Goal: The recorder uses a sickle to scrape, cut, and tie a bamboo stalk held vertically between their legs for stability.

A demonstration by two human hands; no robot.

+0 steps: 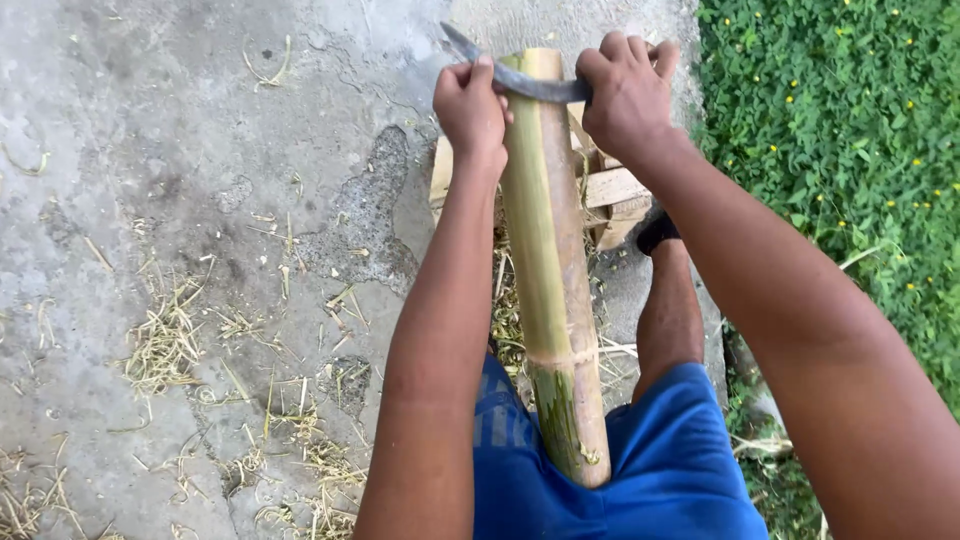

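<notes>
Left hand (470, 105) and right hand (625, 90) both grip a curved blade (530, 85) lying across the bamboo pole (545, 260), one hand on each side.

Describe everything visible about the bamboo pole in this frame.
The bamboo pole is a thick, pale yellow-green length with one ringed node low down and darker green skin below it. It slants away from the person, near end between the legs by the blue shorts, far end over wooden blocks. A curved dark blade lies across its top, gripped by the left hand and right hand on either side.
</notes>
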